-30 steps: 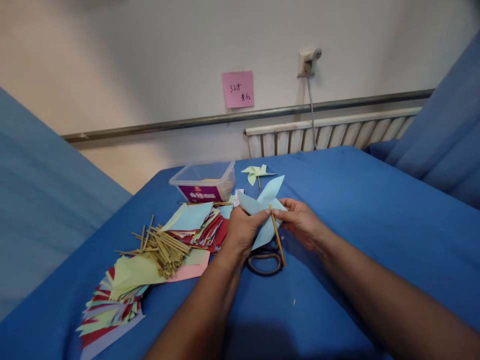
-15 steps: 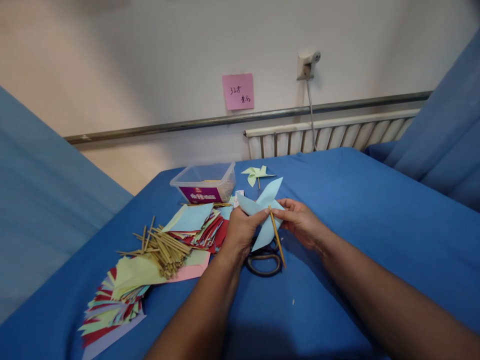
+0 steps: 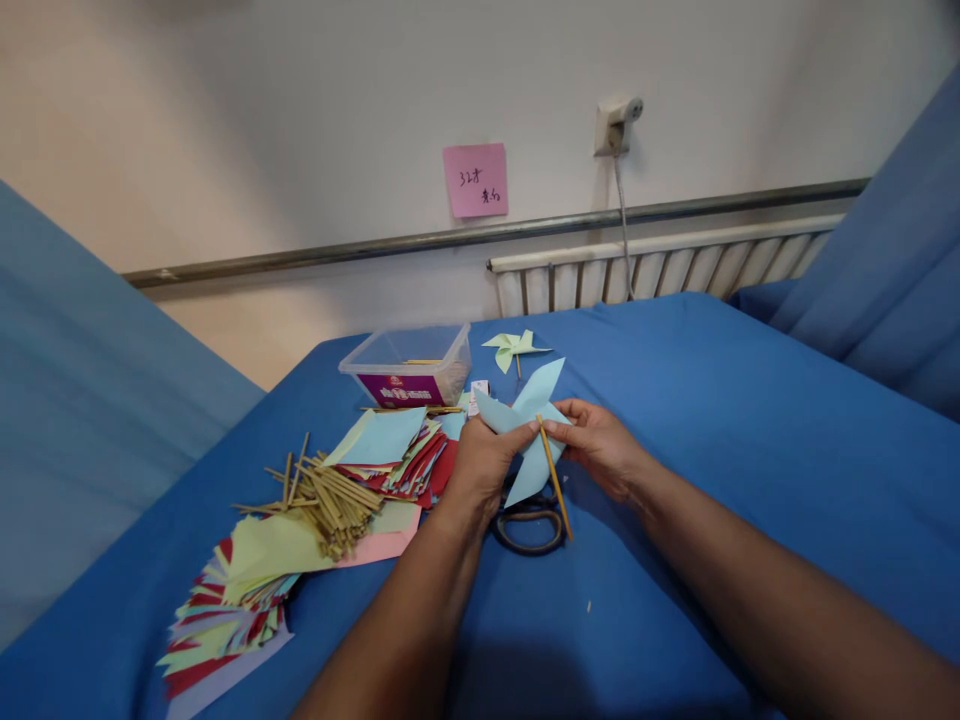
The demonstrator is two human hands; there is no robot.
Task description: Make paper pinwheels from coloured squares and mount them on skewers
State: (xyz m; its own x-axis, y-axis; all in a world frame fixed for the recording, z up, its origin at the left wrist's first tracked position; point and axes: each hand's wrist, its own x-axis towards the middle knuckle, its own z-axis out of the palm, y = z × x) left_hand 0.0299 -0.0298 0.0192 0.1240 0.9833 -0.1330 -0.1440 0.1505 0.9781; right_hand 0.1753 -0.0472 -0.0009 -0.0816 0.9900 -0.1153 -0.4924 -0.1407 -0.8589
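Between my two hands is a light blue paper pinwheel (image 3: 534,472), with a thin wooden stick (image 3: 556,486) slanting down from its middle. My left hand (image 3: 486,455) is closed on the paper, its thumb beside the top of the stick. My right hand (image 3: 604,445) pinches the pinwheel from the other side, thumb near the stick's top end. The fingers behind the paper are partly hidden. Just below the pinwheel lie black-handled scissors (image 3: 531,548), their blades mostly covered. Farther back, a pale green pinwheel (image 3: 512,347) rests on the table.
Left of my hands lie a pile of thin sticks (image 3: 341,505), a stack of coloured paper squares (image 3: 386,438) and fanned paper strips (image 3: 225,630). A clear plastic box (image 3: 405,385) stands behind them. Blue cloth (image 3: 750,480) covers the table; a radiator (image 3: 675,265) is beyond.
Almost nothing differs. The blue pinwheel and both hands sit very slightly lower in view, with the same hold on the paper and stick.
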